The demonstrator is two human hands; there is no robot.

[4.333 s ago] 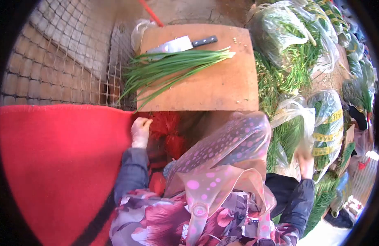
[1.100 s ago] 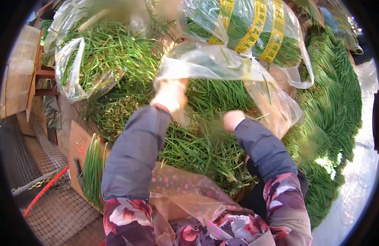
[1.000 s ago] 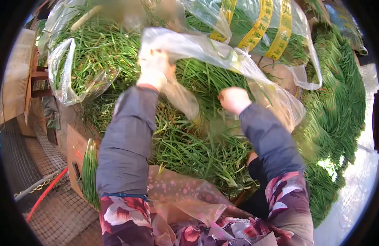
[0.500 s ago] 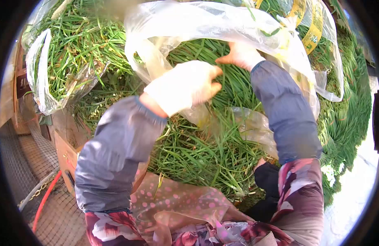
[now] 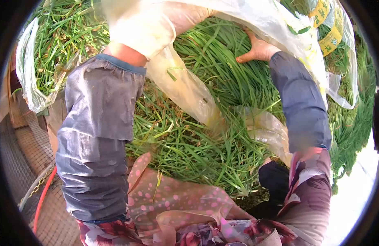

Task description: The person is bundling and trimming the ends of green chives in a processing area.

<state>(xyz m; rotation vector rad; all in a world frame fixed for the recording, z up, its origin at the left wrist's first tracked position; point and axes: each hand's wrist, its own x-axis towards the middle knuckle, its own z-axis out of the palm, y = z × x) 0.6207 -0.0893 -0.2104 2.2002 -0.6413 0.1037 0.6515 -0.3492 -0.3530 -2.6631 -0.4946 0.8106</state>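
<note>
An open clear plastic bag (image 5: 189, 96) holds a packed bundle of long green leaves (image 5: 222, 61) that look like garlic chives. My left hand (image 5: 160, 24), in a pale, overexposed glove, is at the bag's upper left rim. Its visible fingers stretch rightward along the plastic above the leaves; their tips are partly lost in glare. On the bundle's right side, my right hand (image 5: 260, 48) has thumb and fingers spread, the thumb on the leaves and the fingers reaching under the bag's edge. Loose, tangled leaves (image 5: 197, 151) lie below the bag, nearer my body.
Another plastic bag (image 5: 27, 69) with loose leaves stands at the left. Yellow printed tape (image 5: 331, 35) crosses plastic at the upper right. Beyond my right arm rises a large stack of leaves (image 5: 349, 127). A red hose (image 5: 45, 201) and mesh (image 5: 31, 143) are at lower left.
My left hand has moved up and left, from over the leaves to the bag's rim. My right hand has shifted slightly right, and more of the bundle shows between the hands.
</note>
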